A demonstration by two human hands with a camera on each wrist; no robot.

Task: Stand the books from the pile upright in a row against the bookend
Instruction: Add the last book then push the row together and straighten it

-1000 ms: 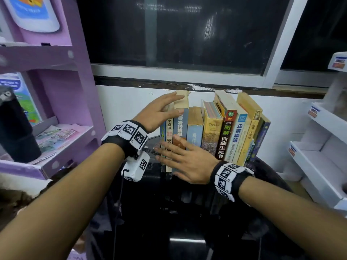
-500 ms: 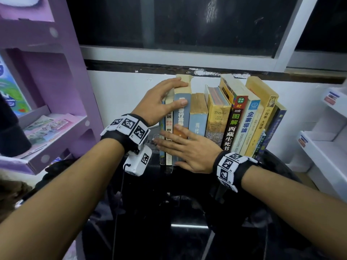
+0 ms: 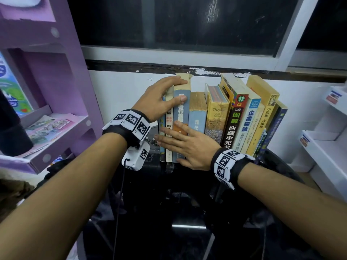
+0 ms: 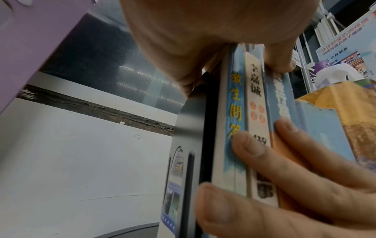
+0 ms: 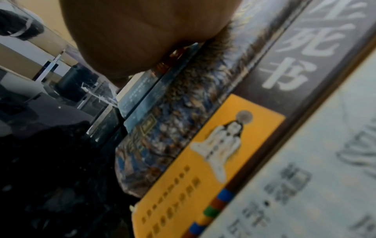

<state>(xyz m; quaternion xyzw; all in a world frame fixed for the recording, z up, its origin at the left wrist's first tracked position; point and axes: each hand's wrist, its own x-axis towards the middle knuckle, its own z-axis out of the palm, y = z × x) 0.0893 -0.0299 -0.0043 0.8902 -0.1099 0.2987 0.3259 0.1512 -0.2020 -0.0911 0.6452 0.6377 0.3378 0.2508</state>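
A row of upright books (image 3: 216,117) stands on the black table (image 3: 187,203) against the wall. The three leftmost are a thin light-blue book (image 4: 234,112), a white one (image 4: 256,104) and a tall blue one (image 3: 181,113). They stand against a dark metal bookend (image 4: 191,128). My left hand (image 3: 169,94) grips their tops, with its fingers over the tall blue book and its thumb on the spine. My right hand (image 3: 187,147) lies flat, its straight fingers (image 4: 284,161) pressing the lower spines. The books on the right lean slightly.
A purple shelf unit (image 3: 56,91) with leaflets stands close on the left. White shelves (image 3: 323,147) are on the right. A dark window (image 3: 187,25) and its sill run above the books. A black bottle (image 3: 11,132) is at the far left.
Both hands stay on the leftmost books. The left fingers have reached a little further across the tall blue book's top. The head view has shifted slightly.
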